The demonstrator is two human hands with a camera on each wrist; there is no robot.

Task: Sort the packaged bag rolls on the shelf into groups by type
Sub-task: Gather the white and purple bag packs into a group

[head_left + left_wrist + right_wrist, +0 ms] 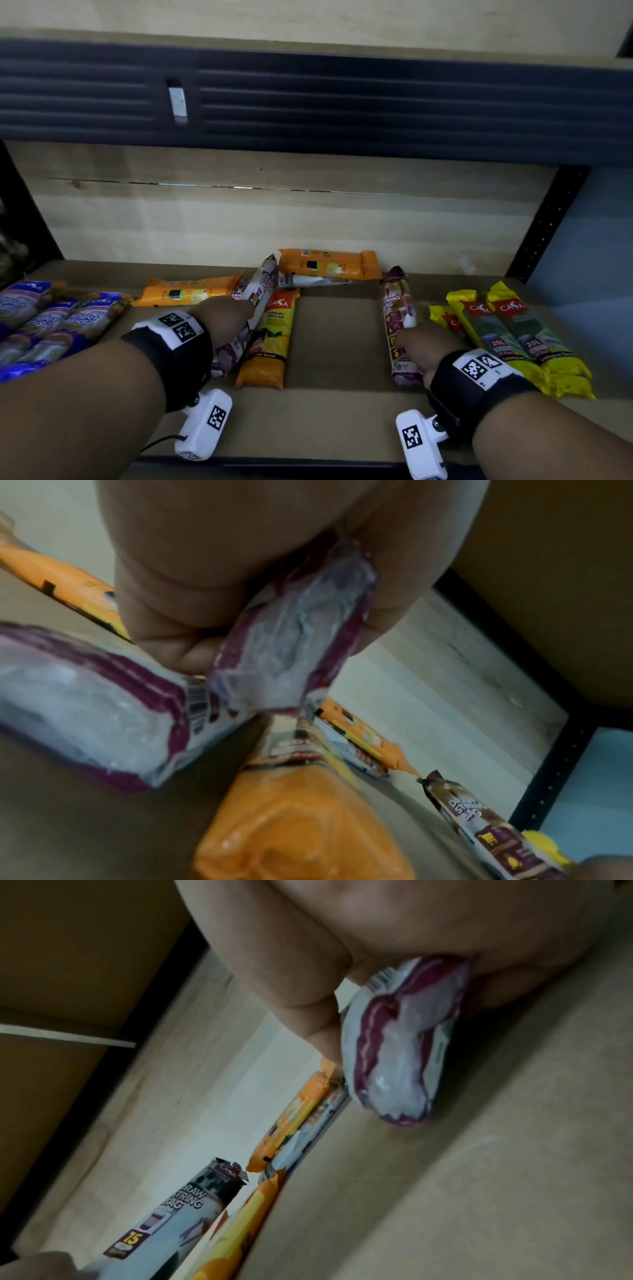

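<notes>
My left hand [226, 318] grips a purple-and-white drawstring bag roll [262, 284] that points toward the back of the shelf; up close, my fingers [178, 631] curl round this held roll [291, 642]. A second purple roll [85, 710] lies beside it. My right hand [423, 346] holds another drawstring roll [397, 308] near its lower end, and the wrist view shows that roll's end [400, 1047] clasped in the fingers [308, 993]. Orange rolls lie at back left [188, 291], at back centre [329, 263] and lengthwise beside my left hand [270, 339].
Blue-and-purple singlet handle rolls [51, 322] are grouped at far left. Yellow rolls [513, 335] are grouped at right. Another drawstring roll [308, 281] lies under the back orange one. The wooden shelf [335, 342] shows bare board between my hands. A black upright [548, 222] bounds the right side.
</notes>
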